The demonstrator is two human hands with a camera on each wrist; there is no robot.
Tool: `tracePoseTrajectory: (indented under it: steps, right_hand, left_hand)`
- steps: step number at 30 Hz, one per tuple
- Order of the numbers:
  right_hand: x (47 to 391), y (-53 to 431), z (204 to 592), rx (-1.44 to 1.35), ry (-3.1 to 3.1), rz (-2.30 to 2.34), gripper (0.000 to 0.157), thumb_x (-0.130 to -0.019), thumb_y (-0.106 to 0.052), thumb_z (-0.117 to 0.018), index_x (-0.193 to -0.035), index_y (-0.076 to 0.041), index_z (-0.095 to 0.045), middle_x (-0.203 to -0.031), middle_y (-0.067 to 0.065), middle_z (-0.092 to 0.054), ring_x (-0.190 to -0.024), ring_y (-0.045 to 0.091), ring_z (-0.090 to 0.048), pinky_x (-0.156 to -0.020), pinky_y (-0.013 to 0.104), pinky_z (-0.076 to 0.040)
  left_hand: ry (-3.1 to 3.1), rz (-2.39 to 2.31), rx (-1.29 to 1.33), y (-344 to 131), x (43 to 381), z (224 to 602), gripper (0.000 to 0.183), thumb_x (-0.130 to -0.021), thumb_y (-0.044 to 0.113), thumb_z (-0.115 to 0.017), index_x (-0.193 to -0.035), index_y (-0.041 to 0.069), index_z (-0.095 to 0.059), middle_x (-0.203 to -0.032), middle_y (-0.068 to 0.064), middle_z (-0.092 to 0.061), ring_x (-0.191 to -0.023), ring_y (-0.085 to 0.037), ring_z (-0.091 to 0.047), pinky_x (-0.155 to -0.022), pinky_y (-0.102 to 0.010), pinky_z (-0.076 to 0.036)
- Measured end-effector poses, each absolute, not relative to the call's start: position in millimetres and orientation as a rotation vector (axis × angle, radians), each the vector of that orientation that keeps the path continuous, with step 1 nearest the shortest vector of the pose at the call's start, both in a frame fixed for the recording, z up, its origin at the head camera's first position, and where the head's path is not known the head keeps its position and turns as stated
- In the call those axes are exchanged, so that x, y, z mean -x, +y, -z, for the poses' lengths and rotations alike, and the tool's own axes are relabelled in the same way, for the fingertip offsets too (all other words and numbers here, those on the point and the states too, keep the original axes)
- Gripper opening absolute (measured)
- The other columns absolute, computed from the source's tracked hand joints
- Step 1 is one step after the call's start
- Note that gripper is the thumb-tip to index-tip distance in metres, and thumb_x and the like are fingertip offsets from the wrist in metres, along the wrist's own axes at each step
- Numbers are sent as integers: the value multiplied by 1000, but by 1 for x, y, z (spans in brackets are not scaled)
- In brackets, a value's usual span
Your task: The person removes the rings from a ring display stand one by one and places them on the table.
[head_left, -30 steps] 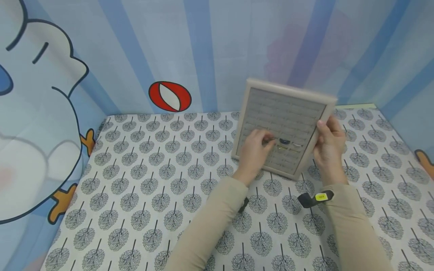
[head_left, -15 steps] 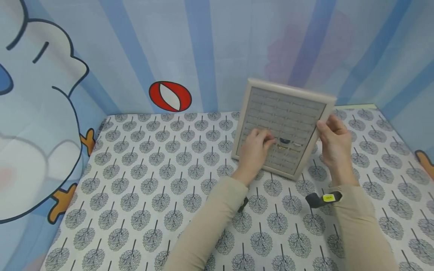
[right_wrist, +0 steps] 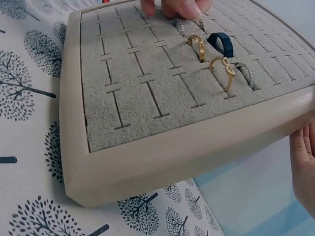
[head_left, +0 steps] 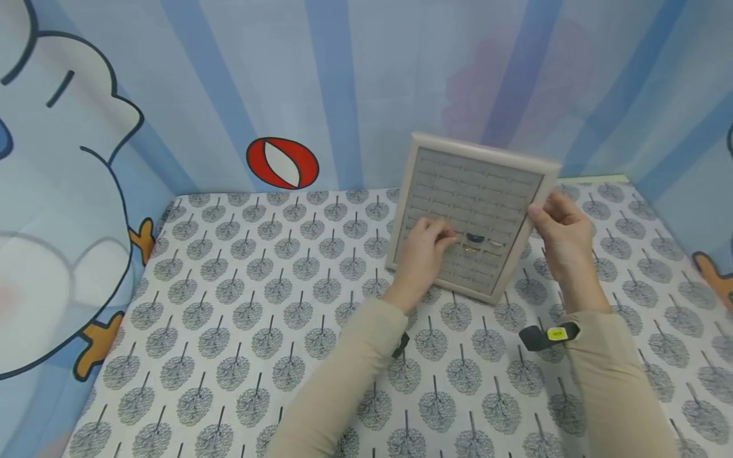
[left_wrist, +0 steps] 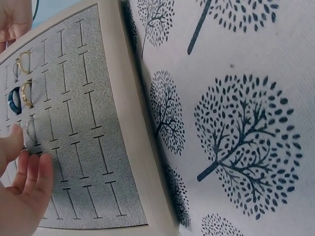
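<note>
A ring display tray (head_left: 475, 191), grey padded with a pale wooden frame, stands tilted on the cloth. My right hand (head_left: 567, 238) holds its right edge, thumb on the front, fingers partly hidden behind. My left hand (head_left: 425, 253) pinches a gold-toned ring (right_wrist: 199, 23) at the padded face, largely covered by the fingertips. Beside those fingers a silver ring (left_wrist: 32, 130) sits in a slot. A dark blue ring (right_wrist: 220, 44), a gold chain-like ring (right_wrist: 198, 47), another gold ring (right_wrist: 224, 73) and a silver textured ring (right_wrist: 246, 73) stand in neighbouring slots.
White cloth (head_left: 229, 331) printed with dark trees covers the table. A blue striped curtain (head_left: 389, 76) with cartoon figures hangs behind, close to the tray's top. Many slots of the tray hold no ring. Black bands circle both sleeves.
My right palm and wrist have swung a little to the right, the thumb staying on the tray's edge. My left fingers remain at nearly the same slot. The head view has shifted slightly.
</note>
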State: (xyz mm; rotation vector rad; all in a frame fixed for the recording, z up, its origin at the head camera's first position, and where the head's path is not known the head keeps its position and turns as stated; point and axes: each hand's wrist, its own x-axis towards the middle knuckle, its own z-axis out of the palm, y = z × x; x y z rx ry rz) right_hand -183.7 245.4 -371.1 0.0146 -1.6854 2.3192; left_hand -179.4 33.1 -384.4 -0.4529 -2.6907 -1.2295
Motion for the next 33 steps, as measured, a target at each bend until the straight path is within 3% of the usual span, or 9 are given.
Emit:
tracePoseTrajectory:
  steps: [16, 25, 33]
  right_hand:
    - [182, 248, 368, -27, -1769, -2313, 36, -86, -5, -67, -120, -15, -63, -94, -8, -68, -86, 4, -63, -85, 11, -50]
    - [183, 248, 369, -14, -1766, -2311, 38, -84, -5, -68, -121, -14, -63, -95, -8, -68, -86, 4, -63, -84, 12, -50]
    - [182, 248, 369, 24, -1773, -2319, 38, -86, -3, -66, -121, -16, -62, -96, -8, -67, -87, 4, -63, -84, 10, -50]
  left_hand:
    - [-2702, 1424, 428, 19, 180, 377, 16, -90, 21, -60, -100, 9, -63, -104, -4, -64, -96, -14, -62, -86, -17, -51]
    - [-2670, 1478, 355, -3, 176, 363, 31, -89, 22, -63, -119, 14, -59, -118, -1, -64, -102, -15, -61, -88, -22, -52]
    - [-2595, 1419, 257, -38, 181, 364, 35, -88, 19, -65, -122, 9, -60, -117, -7, -62, -103, -21, -61, -88, -27, -54]
